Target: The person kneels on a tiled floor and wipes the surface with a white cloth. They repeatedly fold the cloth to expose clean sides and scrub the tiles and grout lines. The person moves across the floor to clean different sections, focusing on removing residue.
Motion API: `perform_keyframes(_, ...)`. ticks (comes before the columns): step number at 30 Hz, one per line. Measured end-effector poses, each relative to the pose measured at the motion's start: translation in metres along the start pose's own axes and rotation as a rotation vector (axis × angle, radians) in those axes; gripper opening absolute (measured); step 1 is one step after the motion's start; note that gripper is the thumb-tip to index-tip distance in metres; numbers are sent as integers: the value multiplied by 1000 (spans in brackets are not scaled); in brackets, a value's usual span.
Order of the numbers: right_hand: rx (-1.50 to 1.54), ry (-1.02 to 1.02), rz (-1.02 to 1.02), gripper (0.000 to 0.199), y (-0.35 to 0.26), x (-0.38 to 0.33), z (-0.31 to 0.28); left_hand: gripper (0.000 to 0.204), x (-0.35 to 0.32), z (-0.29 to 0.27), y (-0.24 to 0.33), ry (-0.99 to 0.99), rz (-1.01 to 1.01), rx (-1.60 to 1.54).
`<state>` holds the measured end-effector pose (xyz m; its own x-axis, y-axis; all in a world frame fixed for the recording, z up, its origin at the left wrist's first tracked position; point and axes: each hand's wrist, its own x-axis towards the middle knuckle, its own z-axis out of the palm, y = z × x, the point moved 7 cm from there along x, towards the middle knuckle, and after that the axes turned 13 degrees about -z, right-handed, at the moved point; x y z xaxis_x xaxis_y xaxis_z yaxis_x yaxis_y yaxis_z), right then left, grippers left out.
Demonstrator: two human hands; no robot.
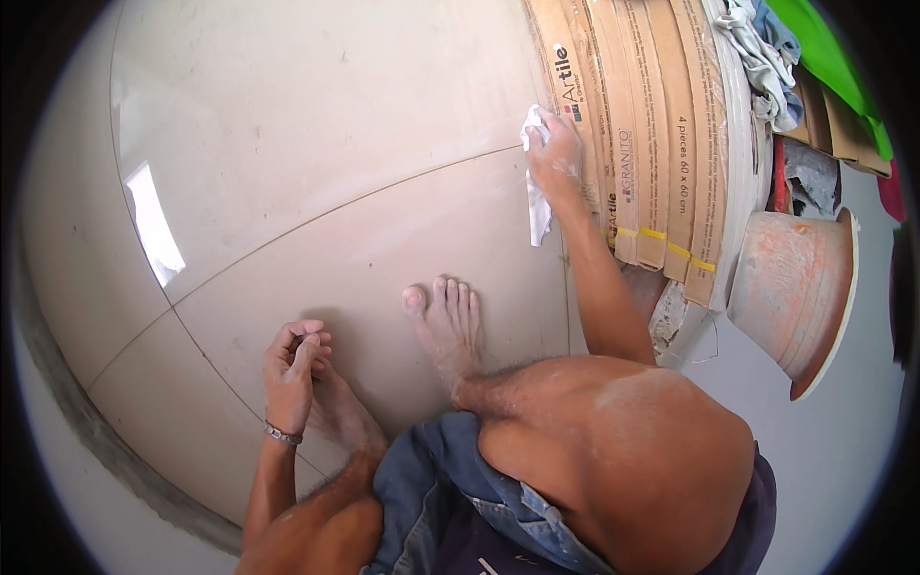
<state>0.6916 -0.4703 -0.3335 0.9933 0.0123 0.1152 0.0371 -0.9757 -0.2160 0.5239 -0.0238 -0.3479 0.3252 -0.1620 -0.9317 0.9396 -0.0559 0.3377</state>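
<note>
My right hand (558, 158) reaches forward and is closed on a white cloth (540, 216), which hangs flat against the floor tiles beside the stacked cardboard boxes. The cloth lies by the right end of a joint between large beige tiles (383, 251). Over my left foot, my left hand (290, 359) hovers with thumb and fingers drawn together. Whatever the left fingers may pinch is too small to make out.
Several cardboard tile boxes (661, 134) stand on edge at the right. A dusty bucket (791, 292) lies tipped beyond them, near crumpled rags (762, 62) and a green sheet (834, 57). A grey strip (105, 446) borders the tiles at left. My bare feet rest on the tiles.
</note>
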Motion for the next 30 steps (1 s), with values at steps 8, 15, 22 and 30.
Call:
perform_keyframes(8,141,-97,-108,29,-39,-9,3,14,-25,14,-9,226,401,579)
perform_keyframes(15,45,-135,-16,41,-79,-18,10,26,-47,33,-18,339,890,909)
perform_keyframes(22,26,-224,-81,38,-71,-14,14,31,-47,28,-24,349,889,923)
perform_keyframes(30,88,-43,-35,28,-30,-4,0,28,-43,29,-23,343,900,882)
